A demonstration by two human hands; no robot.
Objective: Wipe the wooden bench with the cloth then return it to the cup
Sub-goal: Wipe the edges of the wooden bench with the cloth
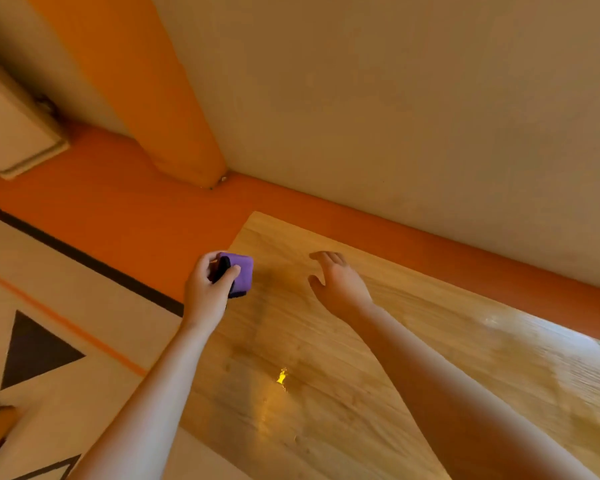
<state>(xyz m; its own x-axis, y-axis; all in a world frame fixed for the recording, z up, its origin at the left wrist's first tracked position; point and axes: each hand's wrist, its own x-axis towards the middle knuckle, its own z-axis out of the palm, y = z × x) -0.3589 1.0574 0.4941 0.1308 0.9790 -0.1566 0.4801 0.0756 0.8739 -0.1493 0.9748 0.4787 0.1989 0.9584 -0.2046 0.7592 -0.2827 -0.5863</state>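
Note:
The wooden bench [343, 393] runs from the centre to the lower right, with a bright glare spot on its surface. Over the bench's left end, my left hand [207, 289] grips a small purple cup [241, 273]. Something dark, which may be the cloth [222, 268], sits at the cup's mouth under my fingers. My right hand [336, 282] hovers palm down over the bench, to the right of the cup. Its fingers are spread and it holds nothing.
A beige wall [395, 98] with an orange base strip [430, 240] runs just behind the bench. An orange pillar [146, 98] stands at the back left, and a white box-like unit [11, 133] at the far left. The floor [49, 323] on the left has black lines and triangles.

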